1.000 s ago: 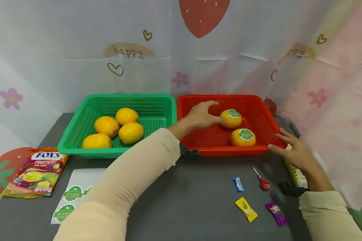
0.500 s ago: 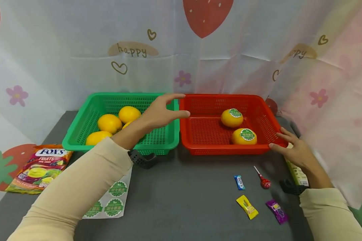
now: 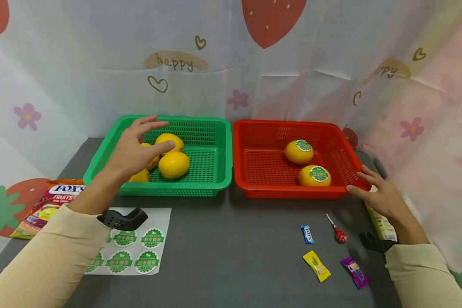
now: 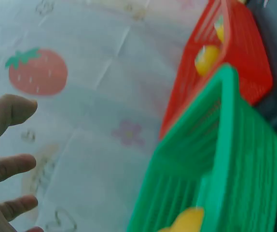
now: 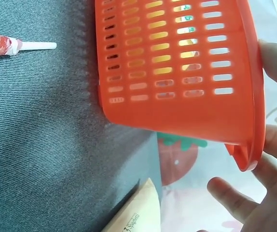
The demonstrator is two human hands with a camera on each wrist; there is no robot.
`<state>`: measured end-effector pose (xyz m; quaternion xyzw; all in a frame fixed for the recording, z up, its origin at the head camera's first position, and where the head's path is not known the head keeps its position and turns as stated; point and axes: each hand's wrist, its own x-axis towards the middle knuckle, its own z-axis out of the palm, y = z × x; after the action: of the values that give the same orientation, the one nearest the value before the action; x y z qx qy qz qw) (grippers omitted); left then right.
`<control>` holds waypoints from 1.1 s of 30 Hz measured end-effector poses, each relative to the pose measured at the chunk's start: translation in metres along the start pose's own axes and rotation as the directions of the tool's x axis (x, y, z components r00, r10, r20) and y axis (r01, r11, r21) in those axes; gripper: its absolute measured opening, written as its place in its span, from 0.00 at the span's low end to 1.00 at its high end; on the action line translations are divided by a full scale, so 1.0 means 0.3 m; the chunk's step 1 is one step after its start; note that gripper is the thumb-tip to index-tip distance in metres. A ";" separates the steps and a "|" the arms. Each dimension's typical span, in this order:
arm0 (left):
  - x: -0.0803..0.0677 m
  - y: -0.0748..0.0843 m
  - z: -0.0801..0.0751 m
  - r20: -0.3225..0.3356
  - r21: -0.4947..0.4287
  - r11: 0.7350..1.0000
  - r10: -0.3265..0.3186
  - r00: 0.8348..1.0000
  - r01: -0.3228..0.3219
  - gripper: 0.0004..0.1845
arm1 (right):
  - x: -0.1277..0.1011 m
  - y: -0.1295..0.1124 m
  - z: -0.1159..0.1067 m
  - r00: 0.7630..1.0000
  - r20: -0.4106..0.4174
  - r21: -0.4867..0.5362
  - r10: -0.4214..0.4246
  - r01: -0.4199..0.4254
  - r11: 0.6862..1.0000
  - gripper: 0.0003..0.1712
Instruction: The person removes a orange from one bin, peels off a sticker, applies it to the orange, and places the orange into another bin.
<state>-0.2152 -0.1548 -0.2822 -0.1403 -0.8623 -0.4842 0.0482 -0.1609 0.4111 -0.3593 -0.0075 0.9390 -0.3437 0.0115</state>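
The left hand [image 3: 132, 150] partly hides some yellow fruits [image 3: 141, 176].

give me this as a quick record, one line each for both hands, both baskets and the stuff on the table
Left hand: raised, holding nothing, overlapping the left part of the green basket in the head view
Right hand: touching the rim of the red basket at its near right corner
Green basket: at least four yellow fruits, some partly hidden
Red basket: two stickered fruits
Table, left: sticker sheet, candy bag
Table, right: lollipop, blue sweet, yellow sweet, purple sweet
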 end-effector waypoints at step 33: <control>-0.218 -0.491 -0.245 -0.031 -0.052 0.972 -0.229 0.973 0.227 0.35 | 0.002 -0.015 -0.004 1.000 0.027 0.001 0.004 -0.004 1.000 0.46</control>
<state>-0.1989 -0.3023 -0.3788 -0.0326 -0.8598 -0.5095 0.0046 -0.1616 0.4083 -0.3556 -0.0100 0.9385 -0.3441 0.0248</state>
